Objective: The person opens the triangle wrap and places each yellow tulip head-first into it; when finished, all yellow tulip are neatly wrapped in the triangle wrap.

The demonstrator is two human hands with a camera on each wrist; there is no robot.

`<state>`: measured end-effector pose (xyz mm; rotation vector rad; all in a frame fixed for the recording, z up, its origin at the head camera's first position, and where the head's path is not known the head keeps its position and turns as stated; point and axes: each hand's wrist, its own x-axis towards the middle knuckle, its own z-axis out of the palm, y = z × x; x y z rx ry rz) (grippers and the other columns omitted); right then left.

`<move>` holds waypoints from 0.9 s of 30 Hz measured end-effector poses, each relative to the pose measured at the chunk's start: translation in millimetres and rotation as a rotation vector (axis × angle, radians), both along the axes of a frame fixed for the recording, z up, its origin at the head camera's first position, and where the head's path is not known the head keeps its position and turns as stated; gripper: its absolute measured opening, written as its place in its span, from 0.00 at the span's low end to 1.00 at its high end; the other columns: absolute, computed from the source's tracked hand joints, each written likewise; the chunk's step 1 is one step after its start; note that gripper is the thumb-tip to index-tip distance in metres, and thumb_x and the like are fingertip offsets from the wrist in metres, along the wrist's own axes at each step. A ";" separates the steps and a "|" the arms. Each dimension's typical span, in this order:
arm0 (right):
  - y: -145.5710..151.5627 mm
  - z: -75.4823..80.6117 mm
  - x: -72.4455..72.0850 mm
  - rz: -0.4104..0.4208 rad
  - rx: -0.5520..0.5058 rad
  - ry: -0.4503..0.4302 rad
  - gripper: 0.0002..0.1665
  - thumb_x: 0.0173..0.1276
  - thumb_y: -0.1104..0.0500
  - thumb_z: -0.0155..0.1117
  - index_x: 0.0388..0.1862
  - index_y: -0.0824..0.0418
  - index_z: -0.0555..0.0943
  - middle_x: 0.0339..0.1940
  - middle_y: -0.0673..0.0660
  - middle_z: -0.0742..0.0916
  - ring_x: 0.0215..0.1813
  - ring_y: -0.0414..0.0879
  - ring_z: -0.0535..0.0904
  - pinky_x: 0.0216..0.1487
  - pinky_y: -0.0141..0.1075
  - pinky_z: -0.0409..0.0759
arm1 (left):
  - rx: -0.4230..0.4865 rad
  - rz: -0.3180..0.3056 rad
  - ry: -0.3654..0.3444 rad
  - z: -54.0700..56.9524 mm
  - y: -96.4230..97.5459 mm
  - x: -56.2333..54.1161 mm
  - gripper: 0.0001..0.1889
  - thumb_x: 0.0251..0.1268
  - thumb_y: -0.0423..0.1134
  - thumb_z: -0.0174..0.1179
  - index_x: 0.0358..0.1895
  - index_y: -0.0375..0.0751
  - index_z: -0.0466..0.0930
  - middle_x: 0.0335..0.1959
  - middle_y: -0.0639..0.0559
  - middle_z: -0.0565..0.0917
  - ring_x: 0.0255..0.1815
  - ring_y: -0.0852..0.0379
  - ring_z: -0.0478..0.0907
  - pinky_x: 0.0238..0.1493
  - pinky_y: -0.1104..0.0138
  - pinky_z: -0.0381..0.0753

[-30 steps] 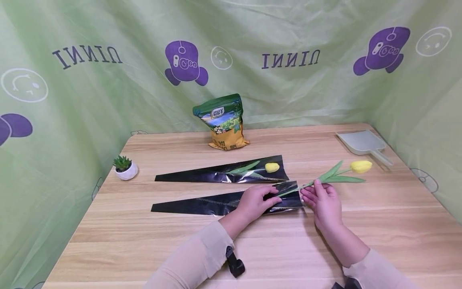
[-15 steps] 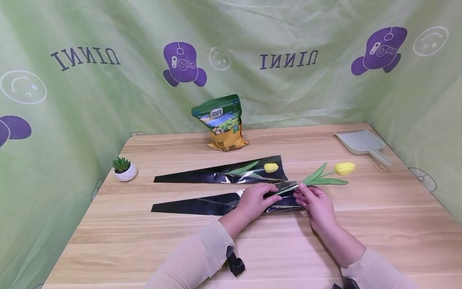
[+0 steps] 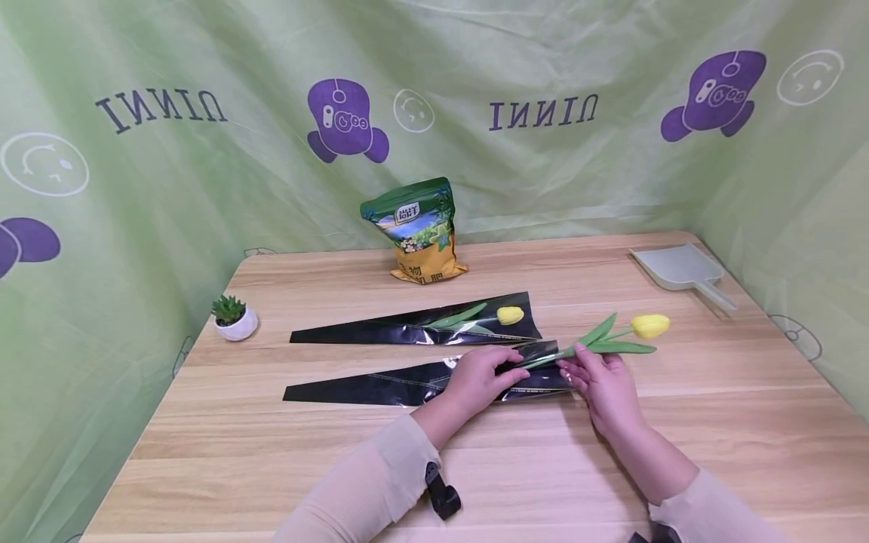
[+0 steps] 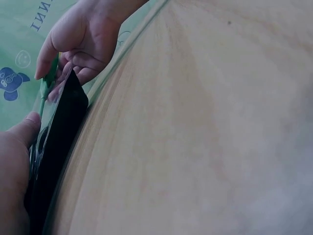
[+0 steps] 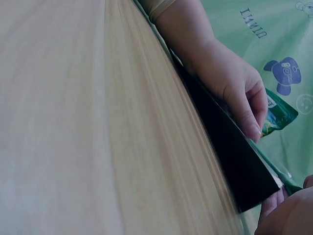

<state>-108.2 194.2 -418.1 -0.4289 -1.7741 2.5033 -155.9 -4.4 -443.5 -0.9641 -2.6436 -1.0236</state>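
Observation:
A yellow tulip (image 3: 649,326) with green leaves lies along the open end of the nearer black flower sleeve (image 3: 380,386), its bloom outside to the right. My right hand (image 3: 611,388) pinches the stem just below the leaves, other fingers by the sleeve's mouth. My left hand (image 3: 478,377) grips the sleeve near that mouth, thumb and fingers at the stem's lower part. In the left wrist view the green stem (image 4: 43,93) runs between both hands beside the clear front film. The right wrist view shows the sleeve's dark back (image 5: 234,152); the stem's lower end is hidden.
Behind lies a second black sleeve (image 3: 366,330) with a yellow tulip (image 3: 511,315) inside. A green-and-yellow bag (image 3: 424,234) stands at the back. A potted succulent (image 3: 235,320) sits left, a pale dustpan (image 3: 679,268) far right. Green printed cloth surrounds the wooden table (image 3: 271,467).
The tulip has moved left, farther over the sleeve's mouth. My right hand moved left with it, then slightly back right up the stem. My left hand has stayed on the sleeve.

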 end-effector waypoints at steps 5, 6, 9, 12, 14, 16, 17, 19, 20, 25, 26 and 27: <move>12.6 1.3 2.4 -0.017 0.037 0.008 0.06 0.75 0.55 0.56 0.46 0.55 0.72 0.32 0.42 0.87 0.36 0.33 0.85 0.45 0.25 0.84 | -0.012 0.000 -0.018 -0.4 0.3 -0.1 0.14 0.64 0.49 0.65 0.48 0.47 0.87 0.48 0.55 0.88 0.53 0.60 0.84 0.58 0.69 0.80; 15.2 1.5 2.8 -0.022 0.048 0.002 0.06 0.75 0.54 0.55 0.46 0.54 0.73 0.32 0.42 0.86 0.36 0.33 0.85 0.45 0.25 0.84 | -0.014 0.001 -0.023 -0.5 0.3 -0.1 0.14 0.64 0.49 0.65 0.48 0.47 0.87 0.48 0.55 0.88 0.53 0.59 0.84 0.58 0.69 0.80; 22.5 2.3 3.8 -0.052 0.048 -0.019 0.04 0.75 0.53 0.55 0.42 0.51 0.75 0.30 0.42 0.86 0.34 0.33 0.84 0.43 0.24 0.84 | -0.023 0.004 -0.033 -0.8 0.7 -0.4 0.15 0.64 0.49 0.64 0.49 0.48 0.86 0.49 0.55 0.88 0.54 0.59 0.83 0.59 0.69 0.79; 28.6 3.3 3.9 -0.087 -0.017 -0.004 0.04 0.75 0.54 0.56 0.39 0.51 0.77 0.34 0.42 0.85 0.35 0.33 0.82 0.42 0.24 0.84 | -0.034 0.008 -0.034 -1.6 1.0 -0.8 0.15 0.65 0.50 0.64 0.49 0.48 0.86 0.49 0.56 0.88 0.54 0.60 0.83 0.59 0.69 0.79; 31.5 3.8 3.5 -0.107 -0.071 0.009 0.04 0.74 0.55 0.57 0.38 0.52 0.78 0.36 0.42 0.84 0.35 0.34 0.82 0.41 0.24 0.84 | -0.041 0.009 -0.033 -1.9 1.3 -1.0 0.15 0.65 0.50 0.64 0.49 0.48 0.86 0.49 0.56 0.88 0.54 0.60 0.83 0.59 0.69 0.79; 33.6 4.6 3.3 -0.117 -0.107 0.011 0.04 0.74 0.55 0.58 0.38 0.52 0.78 0.38 0.42 0.83 0.35 0.34 0.81 0.39 0.24 0.84 | -0.043 0.009 -0.033 -2.1 1.4 -1.2 0.15 0.65 0.50 0.64 0.49 0.48 0.86 0.49 0.56 0.88 0.55 0.60 0.83 0.59 0.69 0.79; 34.4 4.9 3.2 -0.121 -0.119 0.003 0.04 0.73 0.55 0.59 0.38 0.52 0.79 0.37 0.42 0.83 0.35 0.34 0.81 0.38 0.24 0.84 | -0.042 0.008 -0.033 -2.0 1.4 -1.0 0.15 0.65 0.50 0.64 0.49 0.48 0.86 0.49 0.56 0.88 0.55 0.60 0.83 0.59 0.69 0.79; 35.1 5.2 2.6 -0.130 -0.129 -0.017 0.04 0.72 0.55 0.60 0.37 0.52 0.79 0.36 0.43 0.83 0.34 0.34 0.81 0.37 0.24 0.84 | -0.041 0.006 -0.028 -1.7 1.5 -0.9 0.15 0.65 0.50 0.64 0.49 0.48 0.86 0.49 0.56 0.88 0.54 0.60 0.83 0.59 0.69 0.79; 35.1 5.5 2.2 -0.137 -0.131 -0.025 0.04 0.72 0.55 0.60 0.36 0.52 0.79 0.35 0.43 0.83 0.33 0.34 0.81 0.37 0.24 0.84 | -0.039 0.005 -0.025 -1.5 1.5 -0.8 0.15 0.65 0.50 0.64 0.49 0.48 0.86 0.49 0.56 0.88 0.54 0.60 0.83 0.59 0.69 0.79; 32.8 4.4 0.2 -0.155 -0.163 -0.046 0.07 0.72 0.56 0.61 0.32 0.53 0.80 0.32 0.43 0.84 0.32 0.35 0.82 0.36 0.26 0.84 | -0.035 -0.003 -0.001 -0.7 1.7 -0.3 0.14 0.65 0.50 0.64 0.49 0.48 0.86 0.48 0.56 0.88 0.54 0.60 0.84 0.59 0.69 0.79; 31.8 4.1 0.0 -0.153 -0.166 -0.056 0.07 0.72 0.57 0.61 0.31 0.52 0.80 0.31 0.43 0.85 0.31 0.35 0.82 0.36 0.26 0.84 | -0.035 -0.004 0.004 -0.5 1.8 -0.3 0.14 0.65 0.50 0.64 0.49 0.48 0.86 0.48 0.56 0.88 0.54 0.60 0.84 0.59 0.70 0.79; 30.8 3.7 -0.1 -0.147 -0.167 -0.065 0.08 0.72 0.57 0.61 0.30 0.52 0.80 0.30 0.43 0.85 0.31 0.35 0.82 0.35 0.26 0.84 | -0.036 -0.005 0.010 -0.3 2.1 -0.3 0.14 0.65 0.50 0.64 0.49 0.48 0.86 0.48 0.56 0.88 0.54 0.60 0.84 0.59 0.70 0.79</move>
